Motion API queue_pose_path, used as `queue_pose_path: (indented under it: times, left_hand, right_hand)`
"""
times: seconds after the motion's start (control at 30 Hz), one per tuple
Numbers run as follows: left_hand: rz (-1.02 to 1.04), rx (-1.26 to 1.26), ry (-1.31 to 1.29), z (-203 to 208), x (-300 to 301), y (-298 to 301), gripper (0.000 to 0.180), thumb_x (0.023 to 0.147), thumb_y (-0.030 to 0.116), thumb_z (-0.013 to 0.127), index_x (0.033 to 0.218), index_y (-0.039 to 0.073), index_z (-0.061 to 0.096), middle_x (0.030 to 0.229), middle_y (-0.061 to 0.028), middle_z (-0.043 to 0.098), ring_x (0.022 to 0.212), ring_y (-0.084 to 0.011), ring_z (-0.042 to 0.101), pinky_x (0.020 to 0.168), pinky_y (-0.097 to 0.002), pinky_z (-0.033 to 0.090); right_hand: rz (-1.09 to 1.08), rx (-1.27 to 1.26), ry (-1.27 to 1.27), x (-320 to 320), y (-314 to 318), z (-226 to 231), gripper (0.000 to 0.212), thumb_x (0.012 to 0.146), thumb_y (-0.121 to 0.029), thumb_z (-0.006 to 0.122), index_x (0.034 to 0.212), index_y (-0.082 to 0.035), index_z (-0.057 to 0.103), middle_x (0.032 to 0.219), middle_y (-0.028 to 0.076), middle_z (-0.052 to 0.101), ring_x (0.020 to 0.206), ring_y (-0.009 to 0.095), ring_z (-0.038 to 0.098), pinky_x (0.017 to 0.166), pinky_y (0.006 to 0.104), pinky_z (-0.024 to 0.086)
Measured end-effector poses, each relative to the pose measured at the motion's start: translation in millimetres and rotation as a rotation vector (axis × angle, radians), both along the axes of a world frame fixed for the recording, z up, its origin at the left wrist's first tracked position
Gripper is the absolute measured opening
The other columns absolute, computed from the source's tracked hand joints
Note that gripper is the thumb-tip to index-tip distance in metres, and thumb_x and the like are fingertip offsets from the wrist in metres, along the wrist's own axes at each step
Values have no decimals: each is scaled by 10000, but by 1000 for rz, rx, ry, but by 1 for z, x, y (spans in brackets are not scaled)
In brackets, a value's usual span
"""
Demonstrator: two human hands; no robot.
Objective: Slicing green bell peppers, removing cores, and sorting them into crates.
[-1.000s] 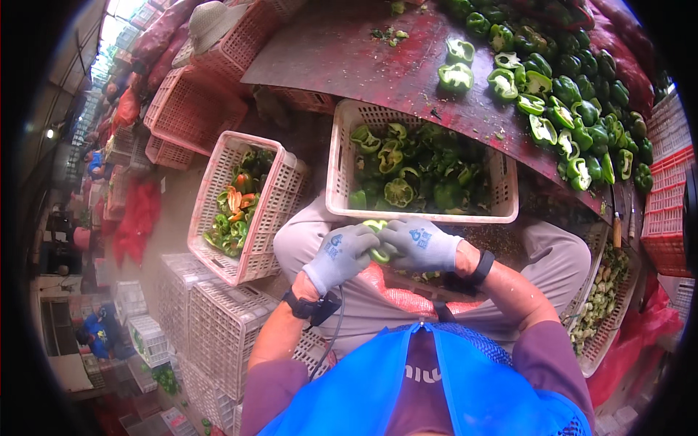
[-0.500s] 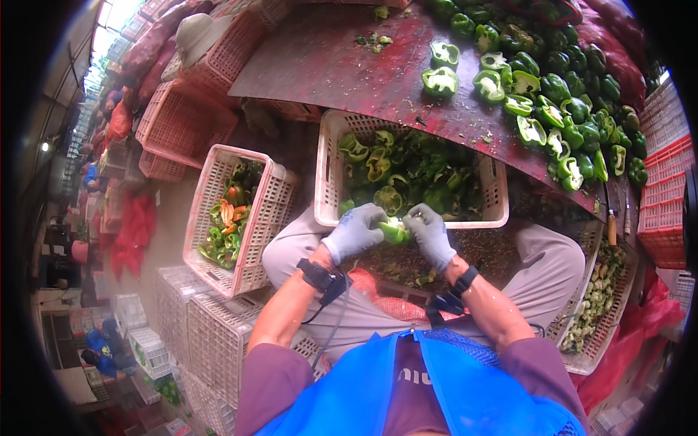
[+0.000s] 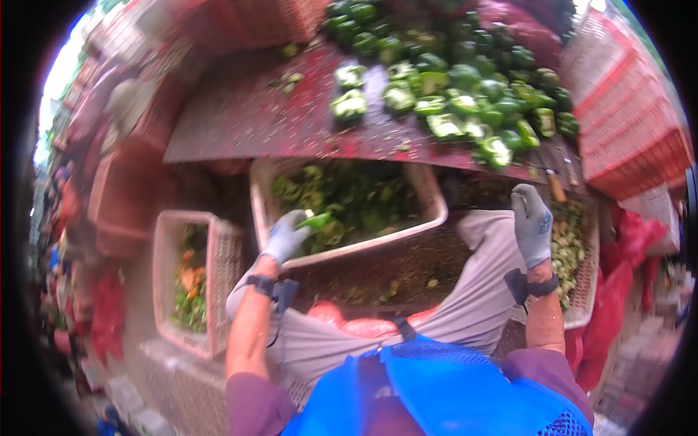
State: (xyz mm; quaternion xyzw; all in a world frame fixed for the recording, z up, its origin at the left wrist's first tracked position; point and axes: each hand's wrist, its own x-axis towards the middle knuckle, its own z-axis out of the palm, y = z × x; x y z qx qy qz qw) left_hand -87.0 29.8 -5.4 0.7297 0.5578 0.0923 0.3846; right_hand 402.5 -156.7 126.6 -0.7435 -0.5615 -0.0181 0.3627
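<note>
My left hand (image 3: pixel 287 234), in a pale grey glove, grips a piece of green bell pepper (image 3: pixel 315 221) over the left side of a white plastic crate (image 3: pixel 342 252). That crate holds many cut green peppers (image 3: pixel 363 196). My right hand (image 3: pixel 533 221), also gloved, is held out to the right, beside a crate (image 3: pixel 595 261) of pale green pepper cores (image 3: pixel 568 243). Its fingers are curled; whatever they may hold does not show. Above that hand, knives with wooden handles (image 3: pixel 557 186) lie at the table's corner.
Halved green peppers (image 3: pixel 447 125) and a pile of whole ones (image 3: pixel 502 65) cover the right of the reddish table (image 3: pixel 240 120). A crate with orange and green peppers (image 3: pixel 161 283) stands at the left. Red crates (image 3: pixel 632 109) are stacked at far right, above red netting (image 3: pixel 618 276).
My hands have parted: the left keeps the pepper piece over the crate, while the right has swung over to the crate of cores. The view has turned to the right.
</note>
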Motion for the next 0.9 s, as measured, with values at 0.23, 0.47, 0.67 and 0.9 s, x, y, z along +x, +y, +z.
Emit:
queue_pose_path:
  times: [0.23,0.47,0.67,0.9]
  left_hand:
    - [-2,-222,-217,61,14,19,539,973,159,675,1470,8,530,1346,-140,664,1187,-221,652,1014,-340,515]
    - [-246,55,28,177,-18,-33,429,905,82,682,1324,-2,642,1047,-104,728,933,-166,676,834,-308,549]
    - [-90,87,97,183,-83,-88,394,879,35,672,1271,-5,671,1055,-129,735,939,-197,702,853,-325,568]
    - [-358,75,-27,118,-1,-125,436,906,77,679,1339,46,648,1105,-139,713,983,-184,685,865,-325,553]
  right_hand:
    - [-417,-636,-473,168,-82,-37,437,882,-284,708,1289,-144,629,1204,179,649,1084,386,659,914,510,543]
    - [-95,-556,-384,99,79,-52,532,849,-345,746,1333,-164,623,1164,162,677,1125,357,655,924,470,545]
    - [-282,-652,-190,91,137,-66,860,791,-478,774,1547,-243,440,1459,175,537,1329,387,526,1059,518,467]
    - [-218,-720,-219,100,121,-76,755,819,-464,736,1499,-257,482,1383,188,587,1262,393,588,1034,521,491]
